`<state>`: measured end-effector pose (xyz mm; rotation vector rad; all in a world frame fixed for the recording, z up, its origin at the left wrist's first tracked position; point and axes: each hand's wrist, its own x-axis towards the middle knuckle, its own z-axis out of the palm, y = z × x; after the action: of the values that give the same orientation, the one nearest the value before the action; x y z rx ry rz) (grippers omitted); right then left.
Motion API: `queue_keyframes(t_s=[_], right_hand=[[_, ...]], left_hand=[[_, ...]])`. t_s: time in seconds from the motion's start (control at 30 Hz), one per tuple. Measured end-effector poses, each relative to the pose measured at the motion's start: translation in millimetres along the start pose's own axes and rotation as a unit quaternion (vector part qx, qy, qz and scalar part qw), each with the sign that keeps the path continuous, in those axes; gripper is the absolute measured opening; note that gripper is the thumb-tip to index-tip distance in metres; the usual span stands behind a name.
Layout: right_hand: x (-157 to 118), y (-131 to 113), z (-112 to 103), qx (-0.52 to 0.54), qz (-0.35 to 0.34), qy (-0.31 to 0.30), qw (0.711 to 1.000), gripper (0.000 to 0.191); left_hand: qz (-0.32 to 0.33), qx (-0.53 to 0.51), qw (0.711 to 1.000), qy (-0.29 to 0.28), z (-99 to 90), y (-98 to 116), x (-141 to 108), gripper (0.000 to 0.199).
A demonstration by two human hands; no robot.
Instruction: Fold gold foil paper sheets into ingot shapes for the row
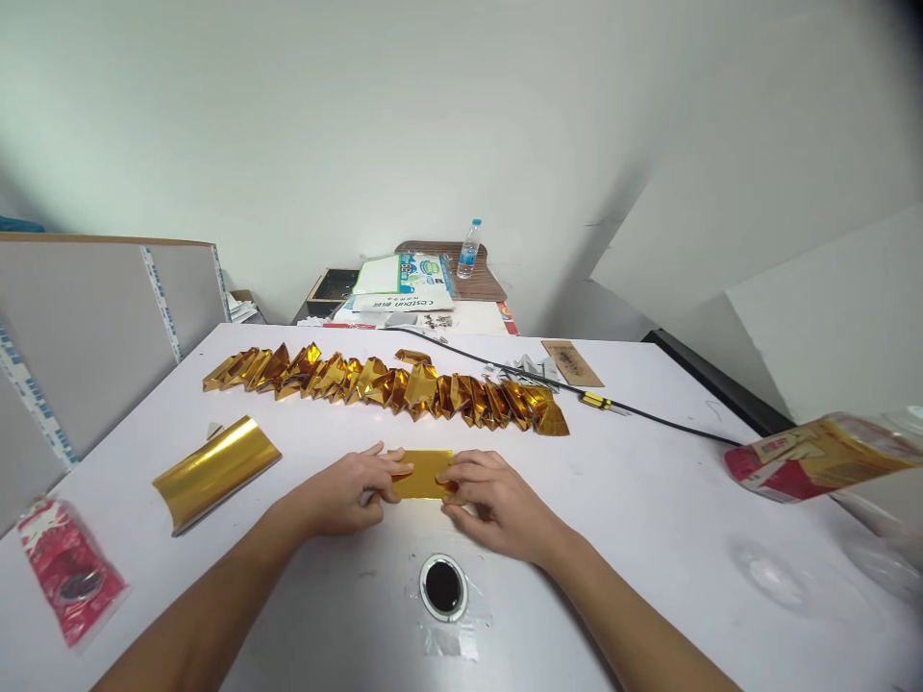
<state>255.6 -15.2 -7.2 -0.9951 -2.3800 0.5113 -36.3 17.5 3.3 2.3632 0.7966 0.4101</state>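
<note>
Gold sheet: in the head view, a flat rectangle at the centre of the clock, on the tabletop, between the two hands; whether it is already doubled over I cannot tell.
Left hand: at 9 o'clock, fingertips resting on the sheet's near-side end, thumb bent in; whether its grip pinches or only presses, I cannot tell.
Right hand: at 3 o'clock, fingers curled narrow over the opposite end, thumb by the lower corner; a pinch cannot be made out either.
Folded gold pieces: a long row standing close together from 10 to 1 o'clock; these look finished, their number too crowded to count.
Loose gold piece: at 12 o'clock, just beyond the row.
Curled gold foil: at 9 o'clock, beyond the left hand, unfolded and seemingly unused; its layers cannot be counted.
Progress: many pieces shaped, by my judgement; the sheet between the hands lacks their pleated form, so it appears at an early stage, with the curled foil unworked.
</note>
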Motion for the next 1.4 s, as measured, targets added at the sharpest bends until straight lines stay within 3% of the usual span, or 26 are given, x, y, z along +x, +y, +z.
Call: queue_keyframes(t_s=[0.2,0.33,0.47,0.6,0.7,0.87,1.27,1.4], right_hand=[[-4,7,-4,0.033,0.023,-0.004,0.999,0.019],[-1,8,-4,0.044,0.025,-0.005,0.999,0.008],[4,7,5,0.007,0.001,0.007,1.000,0.019],[6,5,13,-0.054,-0.073,0.054,0.994,0.021],[4,6,17,-0.072,-0.089,0.094,0.989,0.017],[5,11,22,-0.090,-0.081,0.148,0.982,0.028],[13,3,28,-0.154,-0.045,0.123,0.979,0.023],[12,3,31,-0.147,-0.021,0.112,0.982,0.027]], left_hand=[[-0.009,-0.039,0.999,-0.002,-1.5,-4,-3,0.029],[-0.006,-0.047,0.999,0.013,-0.3,0,-4,0.019],[0.003,-0.018,0.999,0.039,5.2,2,-2,0.014],[0.042,0.033,0.995,0.088,13.4,0,0,0.016],[0.058,0.052,0.989,0.129,17.9,-3,1,0.014],[0.004,0.108,0.977,0.185,22.8,-3,7,0.022],[-0.046,0.127,0.963,0.232,29.2,-6,23,0.013],[-0.016,0.241,0.941,0.236,25.5,5,21,0.014]])
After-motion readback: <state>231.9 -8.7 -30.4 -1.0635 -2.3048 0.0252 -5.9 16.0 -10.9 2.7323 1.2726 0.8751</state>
